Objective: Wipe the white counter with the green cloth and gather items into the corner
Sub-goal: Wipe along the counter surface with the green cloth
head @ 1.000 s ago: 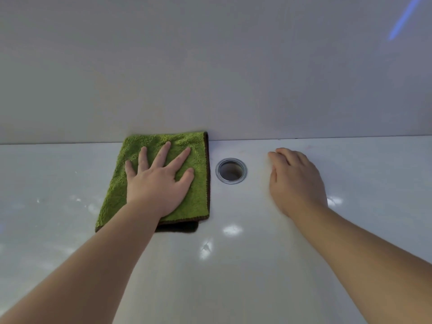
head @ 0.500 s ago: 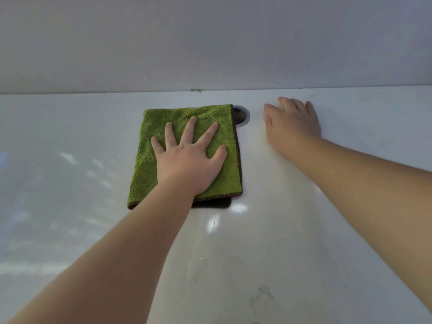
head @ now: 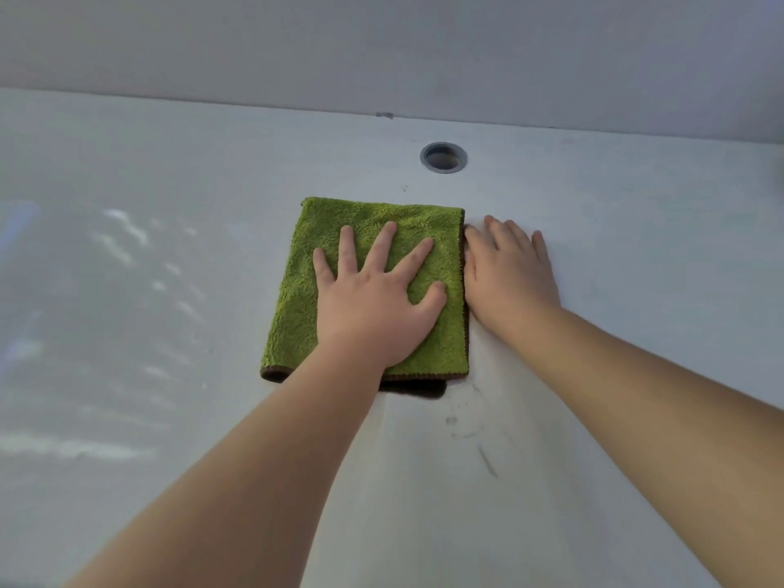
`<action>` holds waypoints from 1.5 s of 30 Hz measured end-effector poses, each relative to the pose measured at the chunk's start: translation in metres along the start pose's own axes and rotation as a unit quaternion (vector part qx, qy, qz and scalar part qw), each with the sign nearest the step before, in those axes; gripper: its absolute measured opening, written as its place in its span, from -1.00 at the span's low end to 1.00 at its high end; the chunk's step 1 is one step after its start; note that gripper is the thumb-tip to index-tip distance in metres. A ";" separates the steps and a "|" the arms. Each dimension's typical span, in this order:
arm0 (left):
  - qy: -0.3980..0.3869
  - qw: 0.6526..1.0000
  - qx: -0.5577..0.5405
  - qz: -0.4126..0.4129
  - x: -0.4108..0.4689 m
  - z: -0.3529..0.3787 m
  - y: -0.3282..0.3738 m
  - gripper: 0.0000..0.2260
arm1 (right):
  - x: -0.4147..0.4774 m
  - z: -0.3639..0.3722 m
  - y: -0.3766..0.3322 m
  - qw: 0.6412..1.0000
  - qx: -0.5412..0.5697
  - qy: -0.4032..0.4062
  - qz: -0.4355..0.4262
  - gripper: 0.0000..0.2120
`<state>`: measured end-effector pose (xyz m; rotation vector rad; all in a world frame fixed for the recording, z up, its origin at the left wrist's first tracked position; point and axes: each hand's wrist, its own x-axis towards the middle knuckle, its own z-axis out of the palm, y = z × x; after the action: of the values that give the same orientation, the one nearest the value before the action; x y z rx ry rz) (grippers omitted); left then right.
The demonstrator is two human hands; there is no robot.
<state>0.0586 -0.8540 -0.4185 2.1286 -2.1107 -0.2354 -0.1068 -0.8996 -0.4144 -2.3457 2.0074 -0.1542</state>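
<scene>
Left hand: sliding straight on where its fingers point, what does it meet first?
The left hand lies flat on the green cloth. Ahead is bare counter, then likely the grey-ringed hole; it could pass just left and reach the wall.

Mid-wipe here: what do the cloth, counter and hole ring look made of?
Cloth: looped green pile, probably microfibre or terry, dark stitched edge.
Counter: smooth glossy white, maybe stone or laminate; it reflects light patches.
Ring: grey, matte-looking, metal or plastic, unclear.

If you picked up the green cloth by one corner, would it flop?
Probably yes: the green cloth looks soft, fluffy and folded. Under the flat left hand, it likely slides easily on the glossy white counter.
</scene>
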 end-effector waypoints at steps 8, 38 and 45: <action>0.007 1.000 -0.010 -0.002 -0.072 -0.002 -0.010 -0.42 | -0.032 -0.004 -0.016 1.000 0.004 -0.013 0.025 -0.59; 0.004 0.998 -0.023 -0.059 -0.046 -0.012 -0.040 -0.42 | 0.011 0.003 -0.058 0.997 0.067 0.043 0.013 -0.59; -0.004 0.999 -0.011 -0.039 0.043 -0.016 -0.056 -0.51 | 0.019 0.012 -0.059 0.998 0.053 0.014 0.036 -0.50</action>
<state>0.1175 -0.8962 -0.4148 2.2042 -2.0208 -0.2758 -0.0450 -0.9096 -0.4197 -2.2161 2.0387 -0.2838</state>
